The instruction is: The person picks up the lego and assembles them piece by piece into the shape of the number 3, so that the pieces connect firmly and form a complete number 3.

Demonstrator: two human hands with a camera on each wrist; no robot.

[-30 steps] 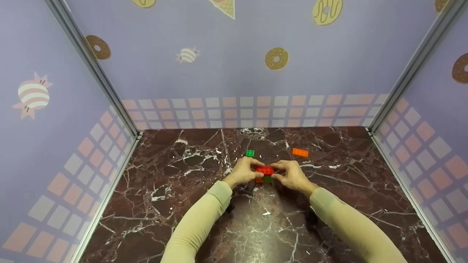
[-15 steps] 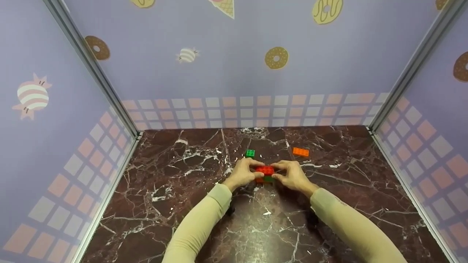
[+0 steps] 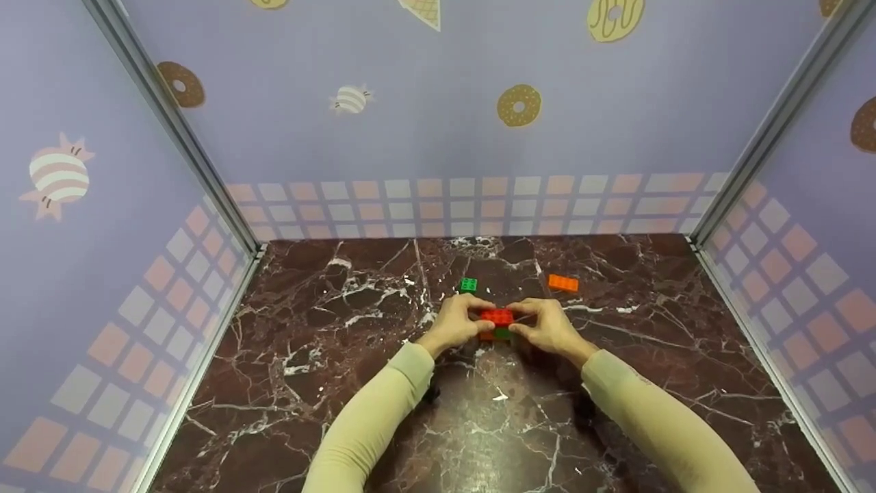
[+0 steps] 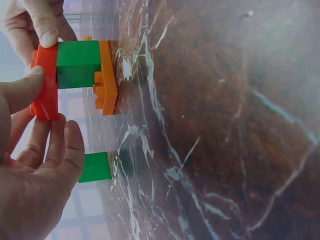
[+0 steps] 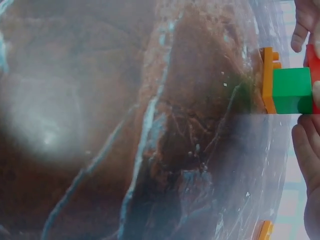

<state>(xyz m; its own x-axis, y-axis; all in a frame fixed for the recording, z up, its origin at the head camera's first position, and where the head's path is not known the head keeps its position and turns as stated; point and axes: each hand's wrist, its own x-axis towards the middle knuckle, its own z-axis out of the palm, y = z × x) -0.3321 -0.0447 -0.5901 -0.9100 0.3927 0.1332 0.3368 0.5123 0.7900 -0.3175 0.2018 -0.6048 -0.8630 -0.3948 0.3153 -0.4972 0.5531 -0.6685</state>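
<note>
In the middle of the head view, a red toy brick point(image 3: 498, 316) tops a small stack held between both hands. The left wrist view shows a green block point(image 4: 77, 62) directly under it, touching. That block stands on one end of a thin orange brick point(image 4: 111, 85) lying flat on the table, its other studs bare. My left hand point(image 3: 455, 323) pinches the red brick's left part, thumb on the near side and fingers on the far side. At its right end my right hand point(image 3: 547, 326) grips the same brick between thumb and fingers.
Behind the left hand lies a loose green brick point(image 3: 469, 284). A loose orange brick point(image 3: 563, 283) lies behind the right hand. Patterned walls point(image 3: 438, 137) enclose the dark marbled table point(image 3: 328, 383) at the back and sides.
</note>
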